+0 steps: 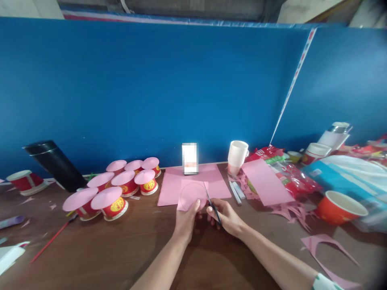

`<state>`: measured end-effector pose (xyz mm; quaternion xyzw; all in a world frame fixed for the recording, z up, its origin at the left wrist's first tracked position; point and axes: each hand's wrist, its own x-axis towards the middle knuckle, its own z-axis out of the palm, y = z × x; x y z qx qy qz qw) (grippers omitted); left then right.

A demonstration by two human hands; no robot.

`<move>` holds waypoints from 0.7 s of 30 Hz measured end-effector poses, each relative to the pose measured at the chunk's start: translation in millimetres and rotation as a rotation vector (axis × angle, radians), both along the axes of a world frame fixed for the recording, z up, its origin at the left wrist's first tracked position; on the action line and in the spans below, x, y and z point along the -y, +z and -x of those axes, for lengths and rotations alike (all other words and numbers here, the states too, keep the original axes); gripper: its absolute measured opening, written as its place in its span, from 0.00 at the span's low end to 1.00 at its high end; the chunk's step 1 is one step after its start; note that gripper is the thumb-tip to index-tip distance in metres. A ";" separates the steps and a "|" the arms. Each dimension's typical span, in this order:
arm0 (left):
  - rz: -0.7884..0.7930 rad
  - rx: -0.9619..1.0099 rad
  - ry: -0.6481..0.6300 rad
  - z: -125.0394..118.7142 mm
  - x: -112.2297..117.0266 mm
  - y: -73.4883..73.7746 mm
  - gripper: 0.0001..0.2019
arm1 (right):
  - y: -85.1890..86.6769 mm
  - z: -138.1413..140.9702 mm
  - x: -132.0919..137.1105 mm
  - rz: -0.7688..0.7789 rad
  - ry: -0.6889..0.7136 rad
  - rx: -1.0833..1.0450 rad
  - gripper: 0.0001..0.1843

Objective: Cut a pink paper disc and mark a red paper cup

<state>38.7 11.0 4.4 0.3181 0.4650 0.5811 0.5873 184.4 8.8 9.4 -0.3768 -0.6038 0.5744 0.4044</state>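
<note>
My left hand (188, 219) grips the lower edge of a pink paper square (192, 194), thumb on top. A circle is drawn on that paper. My right hand (226, 217) is closed around the dark handles of a pair of scissors (213, 204); the blades point up and away, at the paper's right edge. Whether they are cutting into it cannot be made out. Behind the hands lie larger pink sheets (169, 187) on the brown table (151, 257), with a phone-like white screen (190, 158), blurred out, standing at their back edge.
At left stand several red paper cups (125, 184) topped with pink paper cones, beside a tilted black bottle (56, 165) and a red brush (50, 243). At right are stacked white cups (237, 155), white sticks (236, 192), an orange cup (340, 207) and pink paper scraps (316, 241).
</note>
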 end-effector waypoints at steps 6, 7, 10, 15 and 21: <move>-0.073 -0.040 0.017 -0.3 1.8 2.6 0.16 | 0.3 -0.4 0.0 0.009 -0.006 0.004 0.19; -0.089 -0.036 0.016 -0.5 2.1 3.0 0.16 | 0.7 -0.4 0.1 0.009 -0.004 0.005 0.19; -0.101 -0.032 0.023 -1.1 2.9 3.8 0.17 | 1.9 -0.4 0.4 0.013 -0.002 0.012 0.21; -0.100 -0.052 0.010 -1.4 3.6 3.5 0.16 | 2.8 -0.4 0.9 0.018 -0.012 0.021 0.22; -0.088 -0.039 0.018 -0.9 2.5 1.5 0.17 | 2.5 0.4 1.4 0.015 -0.009 0.019 0.22</move>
